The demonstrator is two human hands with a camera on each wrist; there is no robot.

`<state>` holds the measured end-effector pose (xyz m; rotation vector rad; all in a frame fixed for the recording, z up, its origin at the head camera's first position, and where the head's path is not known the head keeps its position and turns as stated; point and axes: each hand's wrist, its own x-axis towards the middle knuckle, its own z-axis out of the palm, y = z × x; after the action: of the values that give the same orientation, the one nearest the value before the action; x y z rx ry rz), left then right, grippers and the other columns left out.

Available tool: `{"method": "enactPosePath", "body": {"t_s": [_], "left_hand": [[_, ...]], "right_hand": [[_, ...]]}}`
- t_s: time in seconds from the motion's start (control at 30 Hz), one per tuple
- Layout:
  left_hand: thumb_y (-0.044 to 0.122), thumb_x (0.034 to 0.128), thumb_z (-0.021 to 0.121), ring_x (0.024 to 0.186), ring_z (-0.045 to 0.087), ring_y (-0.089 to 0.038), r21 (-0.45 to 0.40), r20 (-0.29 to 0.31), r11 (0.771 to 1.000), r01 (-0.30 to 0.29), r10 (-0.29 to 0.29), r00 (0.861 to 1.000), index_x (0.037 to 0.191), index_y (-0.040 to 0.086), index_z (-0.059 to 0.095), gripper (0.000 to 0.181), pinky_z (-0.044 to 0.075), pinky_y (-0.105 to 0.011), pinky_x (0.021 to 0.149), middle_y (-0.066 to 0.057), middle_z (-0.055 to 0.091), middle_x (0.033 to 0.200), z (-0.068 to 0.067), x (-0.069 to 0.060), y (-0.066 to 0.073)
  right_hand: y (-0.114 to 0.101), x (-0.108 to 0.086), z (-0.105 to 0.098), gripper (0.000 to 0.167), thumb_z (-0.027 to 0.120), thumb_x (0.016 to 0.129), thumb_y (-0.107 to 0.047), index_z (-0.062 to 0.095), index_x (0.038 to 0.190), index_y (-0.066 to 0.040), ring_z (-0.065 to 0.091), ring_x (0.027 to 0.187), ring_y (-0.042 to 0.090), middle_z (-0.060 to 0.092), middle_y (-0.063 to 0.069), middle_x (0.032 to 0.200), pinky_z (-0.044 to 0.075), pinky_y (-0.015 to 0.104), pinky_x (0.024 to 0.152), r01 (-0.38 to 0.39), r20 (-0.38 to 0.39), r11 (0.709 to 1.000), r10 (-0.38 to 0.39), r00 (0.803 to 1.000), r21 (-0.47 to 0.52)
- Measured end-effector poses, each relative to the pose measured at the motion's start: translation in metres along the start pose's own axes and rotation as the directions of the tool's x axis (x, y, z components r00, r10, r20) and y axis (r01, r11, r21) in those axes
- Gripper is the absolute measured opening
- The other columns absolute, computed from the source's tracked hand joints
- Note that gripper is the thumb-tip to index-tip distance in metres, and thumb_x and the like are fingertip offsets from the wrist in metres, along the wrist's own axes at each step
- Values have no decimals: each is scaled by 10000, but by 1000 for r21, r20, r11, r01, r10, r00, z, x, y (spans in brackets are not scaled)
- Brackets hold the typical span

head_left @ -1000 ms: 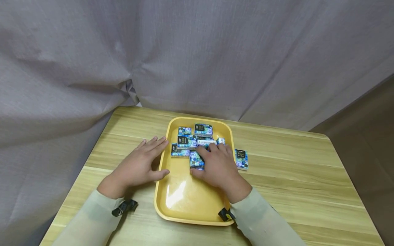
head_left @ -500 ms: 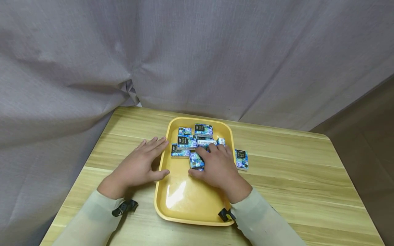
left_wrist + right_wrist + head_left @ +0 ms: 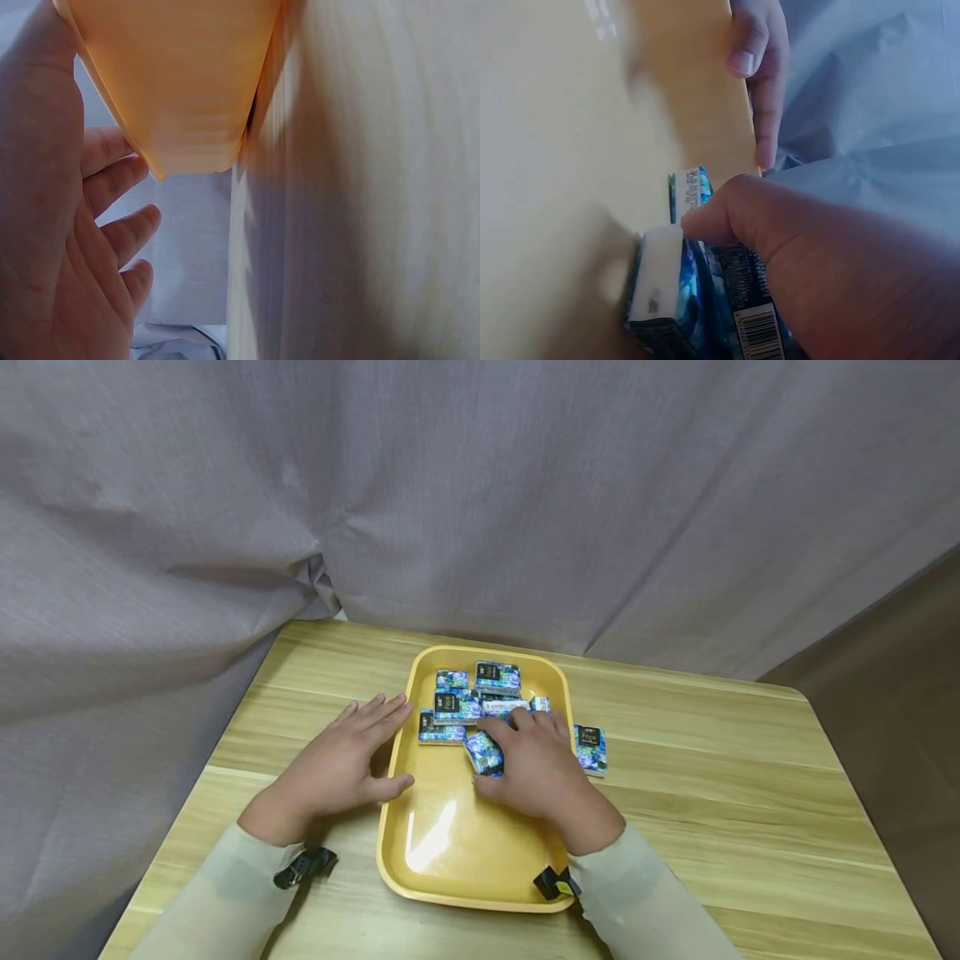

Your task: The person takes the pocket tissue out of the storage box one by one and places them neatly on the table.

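A yellow tray holds several small blue floral tissue packs, some lying on others. My left hand rests on the tray's left rim, fingers straight and thumb spread inward; in the left wrist view, the left hand's fingertips touch the tray wall from outside. Inside the tray, my right hand grips a tissue pack, its fingers curled and its thumb at the near side. Seen from the right wrist, the thumb lies over a pack beside another with a barcode. The right fingertips are partly hidden.
One tissue pack lies on the wooden table, just outside the tray's right rim. Further packs, such as this upper one, fill the tray's far half. A grey curtain hangs behind the table.
The tissue pack at my right hand has turned, so it now sits at a slant. That hand has shifted slightly to the right. My left hand stays on the rim.
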<state>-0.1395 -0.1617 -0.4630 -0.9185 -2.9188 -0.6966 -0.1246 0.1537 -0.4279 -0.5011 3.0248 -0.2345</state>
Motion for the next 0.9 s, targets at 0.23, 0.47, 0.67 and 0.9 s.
{"method": "enactPosePath", "body": {"t_s": [0.23, 0.47, 0.67, 0.9], "left_hand": [[653, 941, 807, 1704, 354, -379, 0, -4, 1000, -1, 1, 1000, 1774, 160, 375, 1061, 221, -663, 1412, -24, 344, 1851, 1, -1, -1], [650, 943, 805, 1703, 355, -384, -4, -4, 1000, -3, 3, 1000, 1776, 162, 370, 1059, 216, -666, 1412, -32, 348, 1850, 1, -2, -1], [654, 943, 804, 1701, 356, -388, -2, -7, 1000, -4, 4, 1000, 1778, 167, 365, 1061, 219, -673, 1409, -36, 346, 1850, 1, -1, -2], [649, 946, 804, 1706, 349, -381, -9, 0, 1000, 1, -1, 1000, 1778, 165, 364, 1058, 209, -667, 1413, -33, 344, 1852, 0, -1, -1]], "right_hand": [[0, -4, -6, 813, 865, 895, -578, 597, 1617, -317, 549, 1444, 422, 656, 73, 1479, 294, 664, 1339, 2, 9, 1000, -3, 1000, 29], [4, -11, -13, 802, 876, 879, -509, 602, 1605, -309, 550, 1420, 410, 662, 63, 1447, 327, 672, 1320, 42, -13, 997, -41, 999, 70], [12, -19, -24, 790, 867, 855, -422, 604, 1589, -294, 549, 1448, 408, 662, 57, 1451, 352, 693, 1297, 93, -46, 990, -88, 995, 108], [20, -28, -34, 789, 850, 856, -368, 600, 1598, -276, 556, 1457, 442, 653, 68, 1493, 407, 720, 1243, 101, -65, 983, -92, 994, 155]]}}
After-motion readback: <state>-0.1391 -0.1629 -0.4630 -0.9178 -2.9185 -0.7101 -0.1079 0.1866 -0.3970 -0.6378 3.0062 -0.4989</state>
